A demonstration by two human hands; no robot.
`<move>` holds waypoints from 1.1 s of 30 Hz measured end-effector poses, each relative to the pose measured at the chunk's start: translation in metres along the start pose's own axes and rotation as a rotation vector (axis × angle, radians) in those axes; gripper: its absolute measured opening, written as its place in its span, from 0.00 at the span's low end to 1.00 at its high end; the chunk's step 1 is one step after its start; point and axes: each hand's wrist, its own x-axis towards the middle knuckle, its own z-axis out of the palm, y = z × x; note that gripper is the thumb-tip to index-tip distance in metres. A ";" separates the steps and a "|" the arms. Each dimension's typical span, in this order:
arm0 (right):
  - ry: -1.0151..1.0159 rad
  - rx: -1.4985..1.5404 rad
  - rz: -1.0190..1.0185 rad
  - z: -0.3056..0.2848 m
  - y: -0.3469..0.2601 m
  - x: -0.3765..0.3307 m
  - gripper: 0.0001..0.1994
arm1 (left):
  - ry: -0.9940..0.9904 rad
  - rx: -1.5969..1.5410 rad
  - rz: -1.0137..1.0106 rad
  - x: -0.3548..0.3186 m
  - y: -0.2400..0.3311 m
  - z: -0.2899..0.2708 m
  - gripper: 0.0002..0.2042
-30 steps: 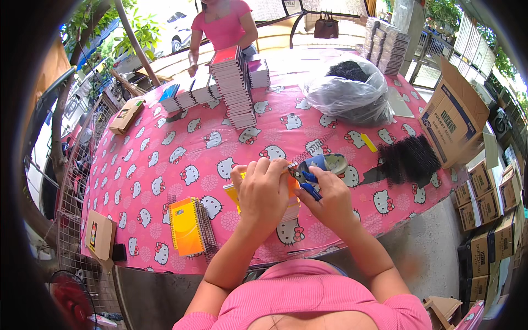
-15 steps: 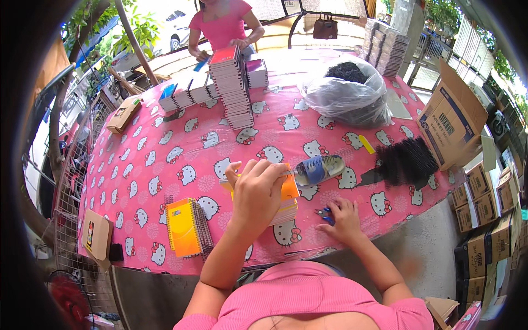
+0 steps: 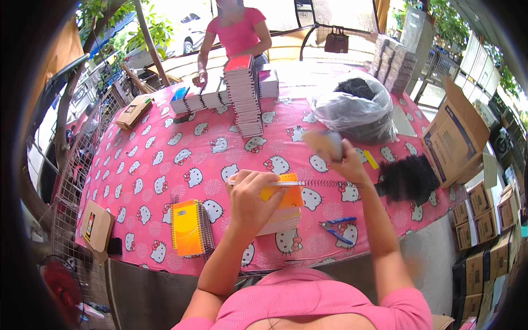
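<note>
My left hand (image 3: 253, 198) pinches a small notebook (image 3: 283, 183) edge-up over a stack of orange-covered notebooks (image 3: 280, 219). From the notebook's edge a long dark spiral coil (image 3: 333, 183) sticks out to the right. My right hand (image 3: 349, 163) is raised beyond the coil, closed on a slide sandal (image 3: 323, 145) that is smeared by motion. Blue-handled pliers (image 3: 339, 230) lie with handles spread, right of the stack. Left of my left hand sits a pile of yellow-orange spiral notebooks (image 3: 188, 228).
A tall notebook stack (image 3: 245, 104) stands far centre, before a person in pink (image 3: 236, 33) handling more notebooks. A plastic bag of black coils (image 3: 355, 113), a heap of coils (image 3: 410, 179) and an open carton (image 3: 454, 135) are at right. Small cardboard boxes (image 3: 99, 231) lie left.
My right hand has left the pliers and lifted the slide sandal off the table. My left hand keeps the notebook, whose coil now shows stretching rightward. The other person's arm has moved.
</note>
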 end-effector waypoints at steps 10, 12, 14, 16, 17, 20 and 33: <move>-0.323 0.268 -0.124 -0.019 -0.084 0.021 0.20 | -0.146 -0.090 -0.130 0.009 -0.005 -0.003 0.11; -0.383 -0.081 -0.241 -0.009 -0.086 0.035 0.20 | -0.044 -0.122 -0.085 0.015 -0.008 -0.005 0.13; -0.321 -0.068 -0.151 -0.004 -0.080 0.031 0.21 | -0.022 -0.174 -0.114 0.008 -0.014 -0.008 0.15; -0.423 0.314 -0.133 0.004 -0.101 0.025 0.17 | 0.006 -0.234 -0.218 -0.011 -0.024 -0.020 0.16; -0.519 0.323 -0.144 0.003 -0.112 0.029 0.13 | 0.059 -0.427 -0.368 -0.016 -0.029 -0.016 0.15; -0.288 -0.160 -0.239 0.020 -0.104 0.038 0.12 | 0.226 -0.853 -0.521 -0.025 -0.026 -0.006 0.10; -0.127 -0.691 -0.166 0.040 -0.087 0.040 0.18 | 0.139 -0.953 -0.615 -0.031 -0.044 -0.016 0.16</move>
